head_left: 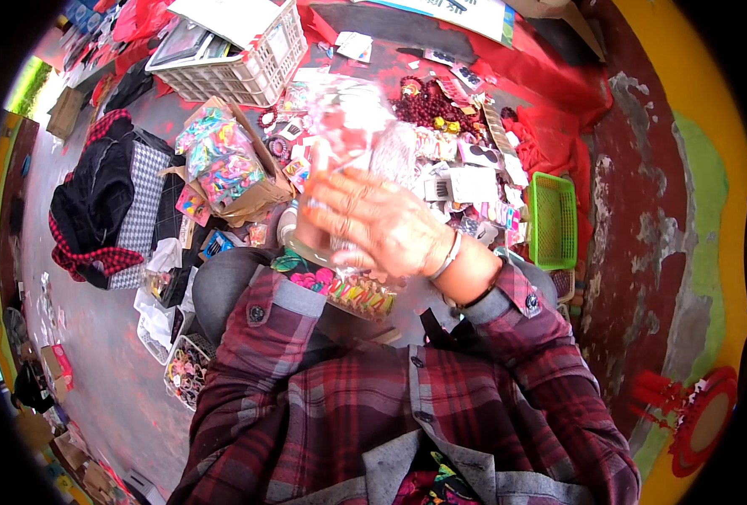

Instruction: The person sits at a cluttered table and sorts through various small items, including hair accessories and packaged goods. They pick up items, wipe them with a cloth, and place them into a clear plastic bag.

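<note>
A clear plastic bag (pixel 348 122) with white, pink and red contents stands up in front of me, smeared by motion. My left hand (pixel 309 225) is around its lower part, mostly hidden behind the other hand. Across it lies my right hand (pixel 390 220), its fingers stretched out flat and pointing left, touching the bag. Below the hands, near my lap, a clear pack of colourful hair clips (pixel 361 296) shows. Just beyond the right hand are white cards (pixel 468 185) and a pale knitted-looking bundle (pixel 394 156).
A cardboard box (pixel 260 189) of bright bagged items sits to the left, beside dark clothing (pixel 96 189). A white crate (pixel 256 71) stands at the far left, a green basket (pixel 552 220) at the right. Dark red beads (pixel 428 105) lie farther off. Small baskets (pixel 190 370) flank my left knee.
</note>
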`<state>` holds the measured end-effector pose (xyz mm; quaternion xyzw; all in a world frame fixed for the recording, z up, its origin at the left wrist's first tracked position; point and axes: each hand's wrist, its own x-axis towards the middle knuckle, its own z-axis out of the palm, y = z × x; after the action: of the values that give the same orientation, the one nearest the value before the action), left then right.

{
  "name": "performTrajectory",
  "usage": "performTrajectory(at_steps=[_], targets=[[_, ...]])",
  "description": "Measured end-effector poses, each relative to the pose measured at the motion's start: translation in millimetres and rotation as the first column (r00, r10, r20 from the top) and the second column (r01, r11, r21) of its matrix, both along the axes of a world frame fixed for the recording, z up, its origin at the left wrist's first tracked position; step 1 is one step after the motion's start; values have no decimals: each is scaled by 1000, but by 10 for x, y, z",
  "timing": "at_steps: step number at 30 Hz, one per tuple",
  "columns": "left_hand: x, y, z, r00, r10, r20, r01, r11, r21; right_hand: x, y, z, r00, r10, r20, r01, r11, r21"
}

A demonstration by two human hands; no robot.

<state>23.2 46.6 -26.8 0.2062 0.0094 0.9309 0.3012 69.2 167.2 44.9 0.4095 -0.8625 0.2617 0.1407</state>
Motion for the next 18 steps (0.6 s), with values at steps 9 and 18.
performTrajectory(at_steps=[9, 18], targets=[[270, 212, 367, 893, -199, 403, 348, 873, -341, -346, 532, -93, 850, -514, 116, 527, 831, -179], [-327, -286, 247, 969, -35, 245, 155, 858, -490, 201, -158, -51, 993, -37, 113, 41, 999, -35]])
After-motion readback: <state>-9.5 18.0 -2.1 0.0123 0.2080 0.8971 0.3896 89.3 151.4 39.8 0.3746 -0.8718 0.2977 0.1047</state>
